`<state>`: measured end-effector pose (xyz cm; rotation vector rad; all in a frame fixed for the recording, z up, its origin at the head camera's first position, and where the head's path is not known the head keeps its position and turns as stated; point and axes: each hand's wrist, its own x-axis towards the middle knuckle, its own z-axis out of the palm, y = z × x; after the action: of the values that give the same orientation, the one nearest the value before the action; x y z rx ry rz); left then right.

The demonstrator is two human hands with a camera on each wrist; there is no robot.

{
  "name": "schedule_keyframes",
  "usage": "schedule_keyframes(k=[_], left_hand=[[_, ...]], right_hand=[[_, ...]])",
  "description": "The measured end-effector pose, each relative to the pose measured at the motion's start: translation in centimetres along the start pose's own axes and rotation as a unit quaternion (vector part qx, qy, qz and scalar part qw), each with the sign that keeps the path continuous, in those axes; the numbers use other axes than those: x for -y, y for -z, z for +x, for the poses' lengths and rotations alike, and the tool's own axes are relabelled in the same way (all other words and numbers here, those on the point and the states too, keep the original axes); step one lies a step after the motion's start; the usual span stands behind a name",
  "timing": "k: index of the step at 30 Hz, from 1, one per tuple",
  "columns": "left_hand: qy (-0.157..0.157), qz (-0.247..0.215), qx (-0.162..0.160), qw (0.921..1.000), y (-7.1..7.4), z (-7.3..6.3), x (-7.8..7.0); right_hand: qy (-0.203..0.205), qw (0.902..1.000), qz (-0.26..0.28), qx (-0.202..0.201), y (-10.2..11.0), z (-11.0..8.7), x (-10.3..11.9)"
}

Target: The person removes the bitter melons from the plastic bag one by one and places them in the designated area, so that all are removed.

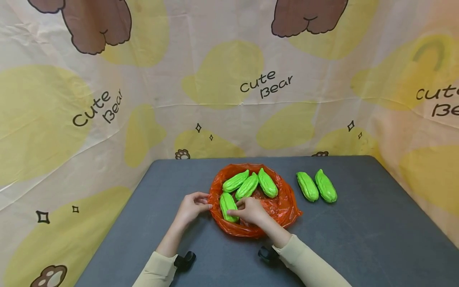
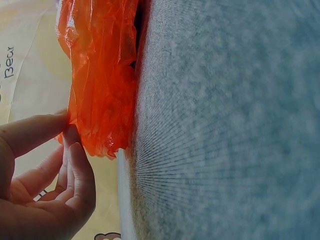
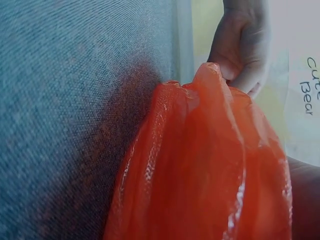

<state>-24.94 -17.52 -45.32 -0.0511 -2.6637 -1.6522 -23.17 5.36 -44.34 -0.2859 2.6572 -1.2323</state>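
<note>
An orange-red plastic bag, its mouth spread wide and round, sits on the table. Inside it lie bright green ridged gourds: three toward the back, being the leftmost gourd, and another gourd at the front left. My right hand reaches over the bag's front side and pinches that front-left gourd between thumb and fingers. At the bag's left edge my left hand pinches the rim with thumb and forefinger, as the left wrist view also shows. In the right wrist view the bag hides most of my right hand.
Two more green gourds, a left gourd and a right gourd, lie side by side on the dark grey table, right of the bag. A patterned cloth hangs behind the table's far edge.
</note>
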Motion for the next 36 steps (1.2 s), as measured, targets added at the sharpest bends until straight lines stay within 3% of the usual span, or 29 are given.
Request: schedule_keyframes(k=[25,36], left_hand=[[0.002,0.002,0.004,1.0000,0.0,0.1,-0.2],[0.003,0.000,0.004,1.0000,0.2,0.0,-0.1]], right_hand=[[-0.013,0.9992,0.031,0.021,0.4,-0.3,0.2],[0.000,1.0000,-0.001,-0.006,1.4,-0.9,0.4]])
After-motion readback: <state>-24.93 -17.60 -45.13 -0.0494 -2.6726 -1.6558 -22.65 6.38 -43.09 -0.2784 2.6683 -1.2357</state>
